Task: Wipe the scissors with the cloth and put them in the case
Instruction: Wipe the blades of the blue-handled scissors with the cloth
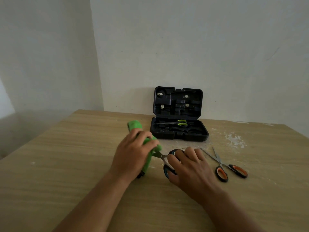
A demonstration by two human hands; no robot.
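My left hand (133, 153) grips a green cloth (135, 125) that is wrapped round the blades of black-and-blue scissors (164, 157). My right hand (190, 166) holds those scissors by their handle loops, fingers curled through them. The blades are mostly hidden inside the cloth. An open black case (179, 134) stands behind, its lid leaning on the wall, with green-handled scissors (181, 123) lying in its base. Orange-handled scissors (224, 166) lie open on the table to the right of my right hand.
The wooden table (66, 156) runs up to a white wall. White scuffed patches (234, 138) mark the tabletop right of the case. The table's left edge falls away toward a corner of the room.
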